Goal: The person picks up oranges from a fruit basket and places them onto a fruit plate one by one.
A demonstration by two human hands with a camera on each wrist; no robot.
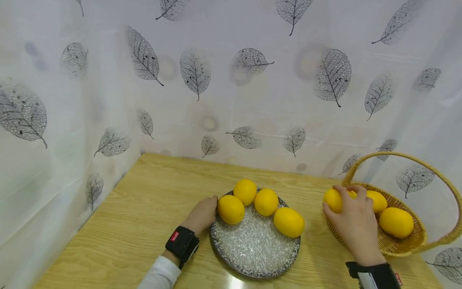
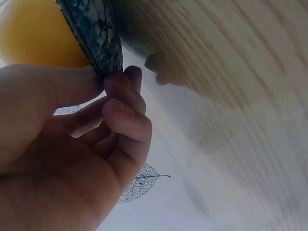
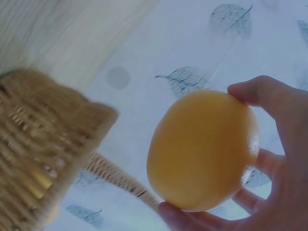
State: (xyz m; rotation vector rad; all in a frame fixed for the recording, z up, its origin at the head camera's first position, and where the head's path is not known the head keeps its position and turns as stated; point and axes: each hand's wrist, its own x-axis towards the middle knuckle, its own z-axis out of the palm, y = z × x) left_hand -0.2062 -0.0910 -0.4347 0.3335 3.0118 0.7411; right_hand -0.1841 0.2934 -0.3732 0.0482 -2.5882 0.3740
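My left hand (image 1: 203, 214) pinches the left rim of a round speckled plate (image 1: 252, 253); in the left wrist view its thumb and fingertips (image 2: 126, 115) meet at the plate's dark edge (image 2: 98, 33). Several yellow lemons (image 1: 288, 222) lie along the plate's far and right sides. Over the left end of a wicker basket (image 1: 415, 249), my right hand (image 1: 355, 224) grips another lemon (image 1: 333, 200). The right wrist view shows that lemon (image 3: 202, 151) between thumb and fingers, apart from the basket's woven wall (image 3: 43, 130). Two more lemons (image 1: 396, 222) show inside the basket.
The basket's tall arched handle (image 1: 415, 158) rises over its right side. Both stand on a light wooden table (image 1: 169, 180), the basket near its right edge. A pale curtain with printed leaves (image 1: 223, 100) hangs behind the table and along its left side.
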